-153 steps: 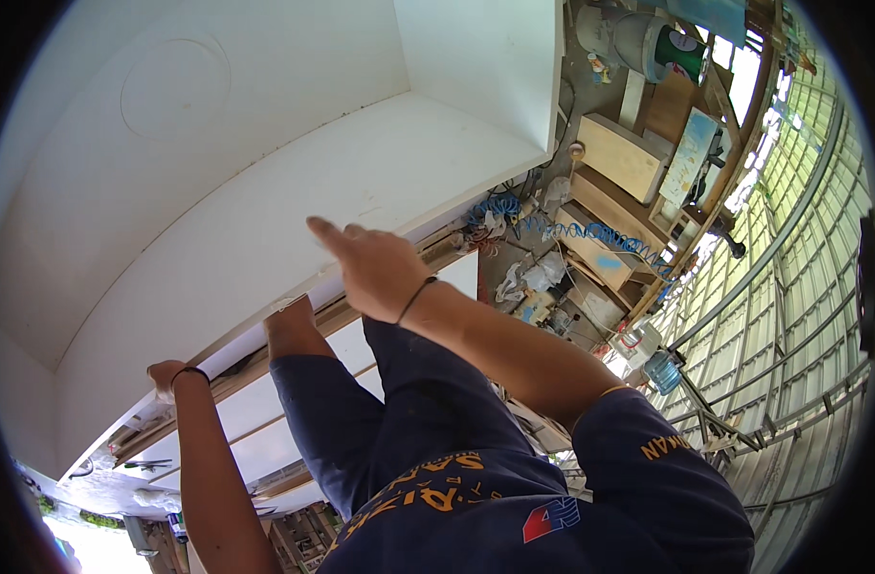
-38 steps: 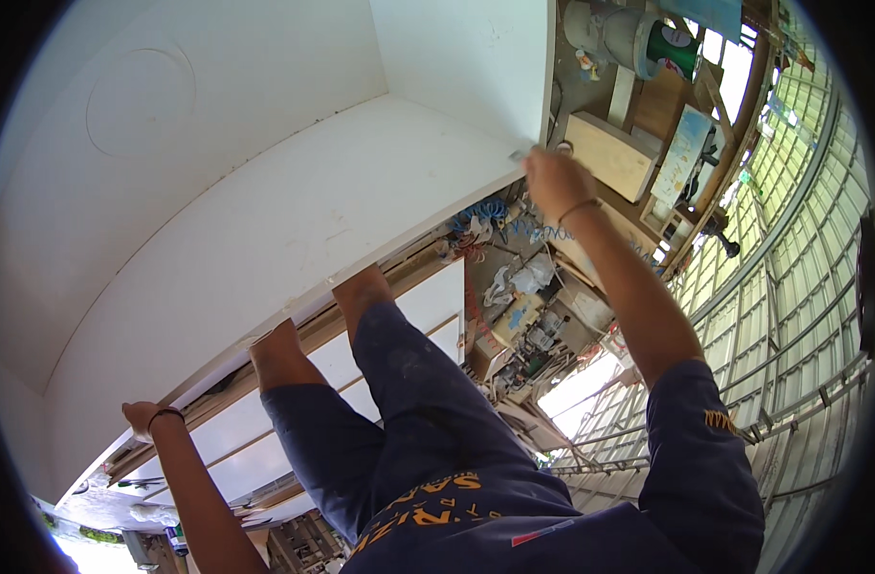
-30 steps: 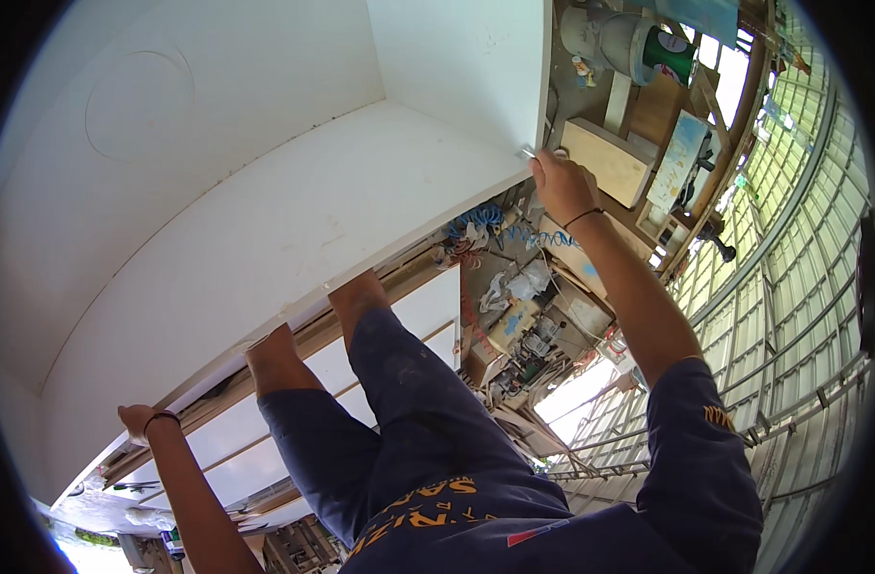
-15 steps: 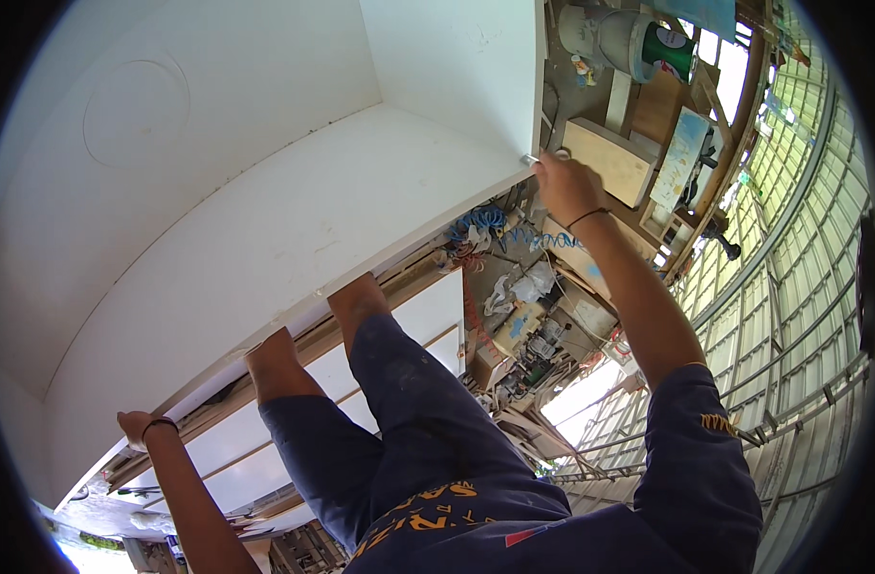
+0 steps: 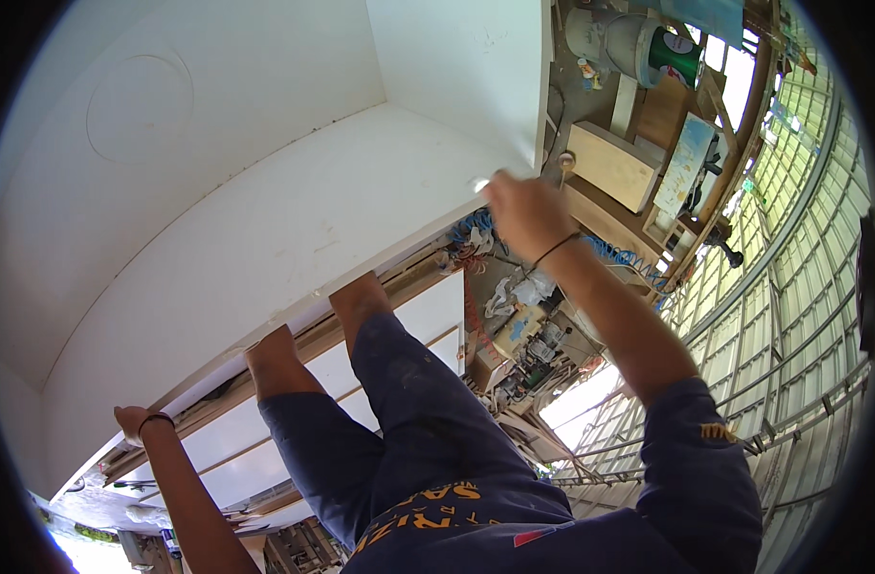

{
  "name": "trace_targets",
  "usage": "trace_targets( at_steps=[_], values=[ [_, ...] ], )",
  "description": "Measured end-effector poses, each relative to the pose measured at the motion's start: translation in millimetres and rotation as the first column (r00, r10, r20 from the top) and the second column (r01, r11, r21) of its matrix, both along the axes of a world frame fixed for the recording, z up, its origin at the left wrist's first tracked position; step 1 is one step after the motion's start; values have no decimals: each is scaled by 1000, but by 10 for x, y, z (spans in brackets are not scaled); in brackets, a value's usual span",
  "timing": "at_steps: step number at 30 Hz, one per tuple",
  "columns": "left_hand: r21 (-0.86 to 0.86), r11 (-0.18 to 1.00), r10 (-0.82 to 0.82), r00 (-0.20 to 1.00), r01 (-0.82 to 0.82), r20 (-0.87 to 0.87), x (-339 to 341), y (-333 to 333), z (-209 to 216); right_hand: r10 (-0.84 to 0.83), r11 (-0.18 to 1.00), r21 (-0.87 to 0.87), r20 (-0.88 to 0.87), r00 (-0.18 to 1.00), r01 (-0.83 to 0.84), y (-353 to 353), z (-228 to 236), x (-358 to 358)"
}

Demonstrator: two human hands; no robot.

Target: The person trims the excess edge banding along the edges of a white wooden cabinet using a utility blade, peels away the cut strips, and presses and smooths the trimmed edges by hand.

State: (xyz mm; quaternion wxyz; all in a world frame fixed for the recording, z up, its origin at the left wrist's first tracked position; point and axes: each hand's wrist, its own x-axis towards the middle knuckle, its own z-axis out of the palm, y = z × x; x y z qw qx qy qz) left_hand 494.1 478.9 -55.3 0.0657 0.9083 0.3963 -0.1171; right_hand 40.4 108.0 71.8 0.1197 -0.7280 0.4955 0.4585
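A large white cabinet box [image 5: 265, 239] fills the upper left, its open side facing me. My right hand [image 5: 525, 212], a dark band on the wrist, is closed at the box's front edge just short of the right corner. A small pale piece [image 5: 478, 184] shows at its fingertips; I cannot tell what it is. My left hand [image 5: 134, 421], also with a wrist band, grips the same front edge far down at the lower left. My bare knees and dark blue shorts [image 5: 409, 430] sit below the edge between the two hands.
White flat panels [image 5: 428, 311] lie under my legs. At the right stand a wooden box [image 5: 611, 163], buckets [image 5: 638, 43] and a coiled blue hose [image 5: 474, 230]. Tools and clutter [image 5: 528, 340] cover the floor. A metal grid wall [image 5: 791, 306] runs along the right side.
My right hand has slid a little left and down along the front edge, away from the corner. The left hand keeps its hold at the lower left.
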Motion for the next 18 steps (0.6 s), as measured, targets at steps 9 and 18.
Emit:
trace_targets(
  at_steps=[9, 18],
  values=[
    [-75, 997, 1, 999, 1, 35, -155, -262, 96, -41, 999, 32, 69, 997, 39, 16, -73, 10],
    [158, 942, -251, 935, 295, -249, 371, 497, -220, -63, 987, -151, -14, 998, 60, -399, 152, -349]
  ],
)
